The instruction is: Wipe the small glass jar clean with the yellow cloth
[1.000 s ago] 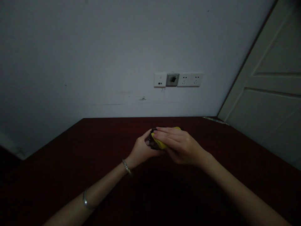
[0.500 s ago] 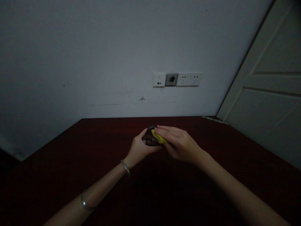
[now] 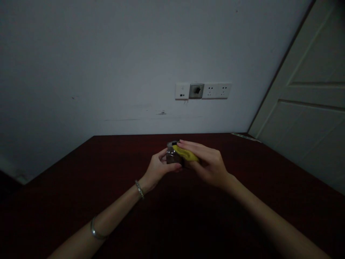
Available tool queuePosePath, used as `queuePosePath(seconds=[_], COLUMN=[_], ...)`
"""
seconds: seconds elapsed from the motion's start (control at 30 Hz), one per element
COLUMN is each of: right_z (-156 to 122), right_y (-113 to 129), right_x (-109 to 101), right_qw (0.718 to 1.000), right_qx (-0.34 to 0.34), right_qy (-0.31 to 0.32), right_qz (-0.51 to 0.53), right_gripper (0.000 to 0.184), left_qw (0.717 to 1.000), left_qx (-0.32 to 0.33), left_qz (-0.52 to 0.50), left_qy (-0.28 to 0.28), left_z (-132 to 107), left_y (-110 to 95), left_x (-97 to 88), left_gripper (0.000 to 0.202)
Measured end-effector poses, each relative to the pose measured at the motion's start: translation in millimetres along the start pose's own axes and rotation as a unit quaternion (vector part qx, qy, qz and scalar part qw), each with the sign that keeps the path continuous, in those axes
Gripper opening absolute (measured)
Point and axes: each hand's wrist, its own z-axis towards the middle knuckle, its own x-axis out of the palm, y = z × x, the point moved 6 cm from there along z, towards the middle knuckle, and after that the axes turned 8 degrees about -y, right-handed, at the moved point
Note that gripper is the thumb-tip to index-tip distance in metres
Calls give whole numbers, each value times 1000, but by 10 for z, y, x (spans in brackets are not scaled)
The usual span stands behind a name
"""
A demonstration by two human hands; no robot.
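A small clear jar (image 3: 171, 155) with a dark top or rim is held above the table, toward its far side. My left hand (image 3: 159, 166) wraps round its left side, the thumb lying along the lower front. A yellow cloth (image 3: 188, 154) lies under the fingers of my right hand (image 3: 208, 161), which presses it against the jar's right side and upper edge. The right part of the jar is hidden behind the cloth and fingers. In the dim light I cannot make out whether anything is inside it.
Under my hands spreads a dark red-brown table (image 3: 121, 212), its far edge against a pale wall (image 3: 121, 64). A row of wall sockets (image 3: 203, 91) sits above it. To the right stands a panelled white door (image 3: 309, 122). A thin strip (image 3: 245, 137) lies at the far right corner.
The jar has turned more upright, with its rim now facing up. My right hand and the yellow cloth have shifted slightly along its side, and more of the cloth shows.
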Motion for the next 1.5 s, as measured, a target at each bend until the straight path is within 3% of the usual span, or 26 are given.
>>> queuePosePath(seconds=[0.1, 0.2, 0.37, 0.53, 0.6, 0.7, 0.93, 1.07, 1.13, 1.4, 1.5], right_z=[5, -13, -70, -129, -130, -91, -43, -43, -48, -79, -59], right_y=[-189, -238, -61, 74, 100, 68, -162, -151, -109, -82, -74], right_x=[-70, -88, -65, -24, -22, -48, -102, -49, 0, 86, 81], right_qw=[992, 987, 998, 993, 990, 995, 987, 984, 987, 987, 993], right_qx=[121, 149, 14, -115, -137, -89, 131, 149, 133, 100, 82], right_qy=[-31, -52, -66, -14, -10, -40, -93, -79, -53, 41, 48], right_qz=[16, 21, -17, -28, -29, -35, 12, 56, 75, 119, 76], right_gripper=[35, 34, 52, 65, 67, 61, 31, 31, 38, 103, 112], left_qw=[999, 999, 1000, 1000, 1000, 999, 997, 996, 997, 998, 998], left_qx=[-4, -2, 9, 4, 15, 34, 41, 30, 22, 27, 9], left_qz=[4, 3, 3, -2, -4, -1, 7, 2, -3, -6, 1], left_qy=[32, 34, 17, -8, -15, 0, 72, 83, 74, 58, 61], left_z=[-30, -45, -61, -83, -79, -61, -68, -102, -111, -128, -146], left_y=[-41, -74, -95, -92, -101, -97, -59, -117, -142, -189, -180], left_x=[62, 96, 100, 96, 89, 86, 121, 165, 170, 155, 158], left_gripper=[64, 65, 63, 61, 61, 67, 82, 75, 73, 60, 55])
